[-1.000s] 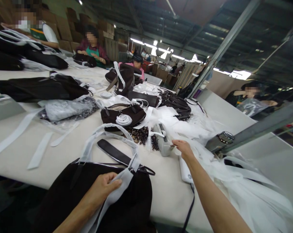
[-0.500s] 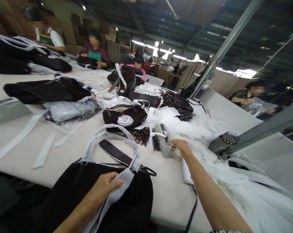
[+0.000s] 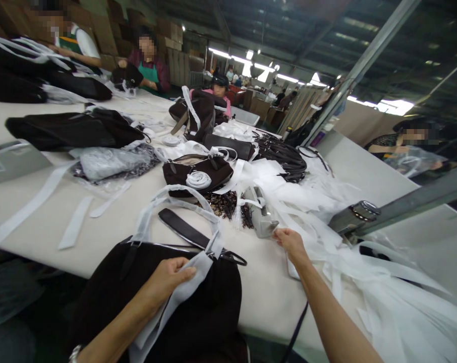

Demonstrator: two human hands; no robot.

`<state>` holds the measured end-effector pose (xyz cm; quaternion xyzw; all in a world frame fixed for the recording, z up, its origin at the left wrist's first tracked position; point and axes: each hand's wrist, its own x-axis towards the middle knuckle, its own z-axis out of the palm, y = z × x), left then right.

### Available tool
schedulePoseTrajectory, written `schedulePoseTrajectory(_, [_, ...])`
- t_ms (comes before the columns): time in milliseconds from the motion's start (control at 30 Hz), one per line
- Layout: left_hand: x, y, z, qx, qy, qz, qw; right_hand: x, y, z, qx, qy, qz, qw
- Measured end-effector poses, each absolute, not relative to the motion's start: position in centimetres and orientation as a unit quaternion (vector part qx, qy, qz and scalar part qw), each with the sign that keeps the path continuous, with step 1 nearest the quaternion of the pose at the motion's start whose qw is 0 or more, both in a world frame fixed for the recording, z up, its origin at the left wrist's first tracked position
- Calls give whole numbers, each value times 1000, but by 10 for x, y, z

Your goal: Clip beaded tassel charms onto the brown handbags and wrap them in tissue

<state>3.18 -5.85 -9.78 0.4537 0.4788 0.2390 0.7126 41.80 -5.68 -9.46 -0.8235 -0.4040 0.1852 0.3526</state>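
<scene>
The left hand (image 3: 171, 277) pinches a soft white wrapping strip (image 3: 198, 268) over a large dark-brown fabric bag (image 3: 213, 307) beneath it; were that pinch to slacken, the strip could slip loose. The right hand (image 3: 292, 244) reaches the near end of a grey plastic dispenser (image 3: 262, 221); whether it grips tape, I cannot tell. A sharp tug might drag the dispenser across the worktop (image 3: 262, 287). Right of that forearm, loose translucent white strips (image 3: 406, 297) could tangle if brushed.

From mid-view, a plastic-wrapped bundle (image 3: 113, 160) lies at nine o'clock. A white-sleeved person (image 3: 82, 44) is at ten, a person in a green apron (image 3: 149, 71) between ten and eleven. Tube lights (image 3: 219, 52) glow near twelve, a metal post (image 3: 368, 60) slants across two, and a flask (image 3: 347, 218) is at three.
</scene>
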Motion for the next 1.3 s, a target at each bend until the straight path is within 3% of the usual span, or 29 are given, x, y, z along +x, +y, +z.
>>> schedulePoseTrajectory(167, [33,-60,-92,436,481,264,713,404,-71,-78,-817,-364,242,376])
schedulePoseTrajectory(300, [34,-61,-86,450,485,274,698,324,-80,-38,-703,-398,372,457])
schedulePoseTrajectory(400, [35,-62,-85,503,497,261,657,245,-84,-18,-618,-444,489,426])
schedulePoseTrajectory(500, [34,-63,-86,586,528,249,562,193,-84,-23,-595,-469,518,397])
schedulePoseTrajectory(700, [34,-67,-79,714,574,167,364,181,-78,-54,-660,-493,458,333])
schedulePoseTrajectory(900, [35,-73,-70,764,574,99,278,183,-77,-57,-685,-486,452,302])
schedulePoseTrajectory(1100, [31,-71,-74,752,571,137,300,187,-81,-60,-718,-525,382,251])
schedulePoseTrajectory(1300, [23,-56,-83,673,532,224,462,204,-88,-74,-692,-643,233,231])
